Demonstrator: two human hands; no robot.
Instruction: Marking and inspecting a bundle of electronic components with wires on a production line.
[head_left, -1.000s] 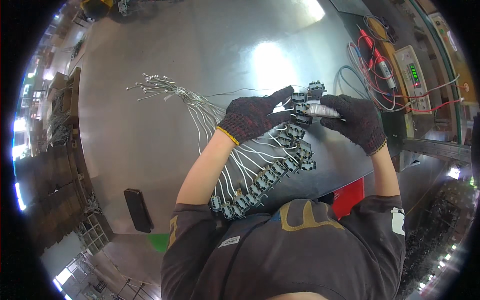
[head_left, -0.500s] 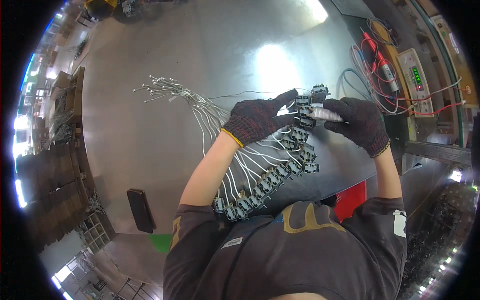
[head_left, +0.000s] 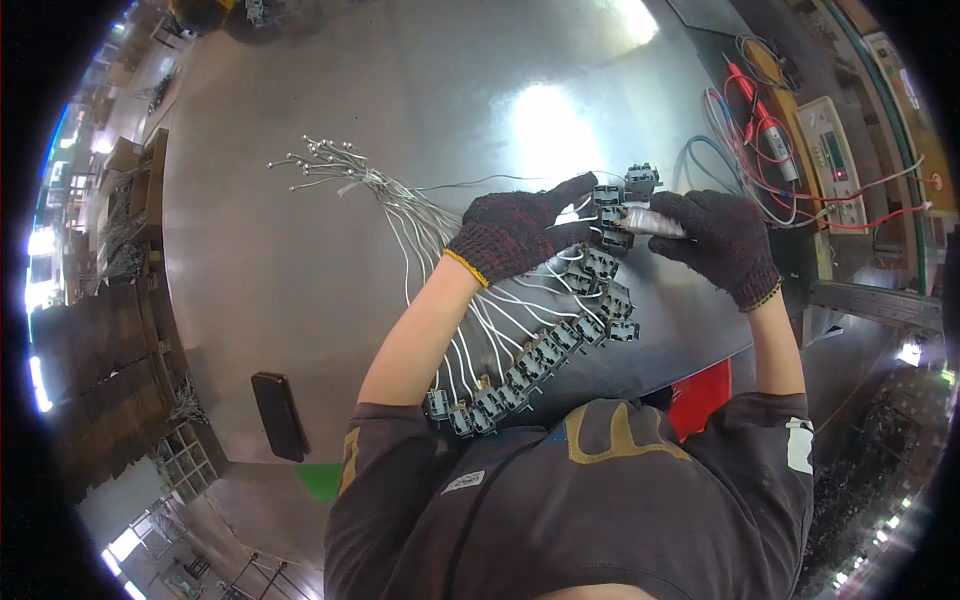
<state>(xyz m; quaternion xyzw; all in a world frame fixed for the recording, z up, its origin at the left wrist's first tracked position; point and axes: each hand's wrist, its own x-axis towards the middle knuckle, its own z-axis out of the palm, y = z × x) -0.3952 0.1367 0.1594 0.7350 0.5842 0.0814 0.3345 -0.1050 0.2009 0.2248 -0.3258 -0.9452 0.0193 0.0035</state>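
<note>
My left hand [head_left: 525,230], in a dark knitted glove with a yellow cuff edge, has its thumb and fingers closed around a white cable beside small dark connector blocks [head_left: 610,212]. My right hand [head_left: 718,240], gloved likewise, grips a tool wrapped in silvery tape [head_left: 655,223]; its narrow tip meets the blocks. One more block [head_left: 642,178] sits just beyond. A curved row of similar blocks [head_left: 540,362] runs toward my body, each joined to a white cable [head_left: 485,325]. The bundle's far ends [head_left: 335,165] fan out with small round metal tips.
On the metal table [head_left: 290,270] a dark phone [head_left: 279,416] lies near the left front. A red pen-shaped tool [head_left: 755,110] with coiled wires and a meter box [head_left: 835,160] stand at the right. A red object [head_left: 702,400] shows beside the table's near edge.
The meter's green digits were lit and are now dark. The tool tip and right hand have shifted only slightly; the left hand keeps its hold. The whole view has moved a little.
</note>
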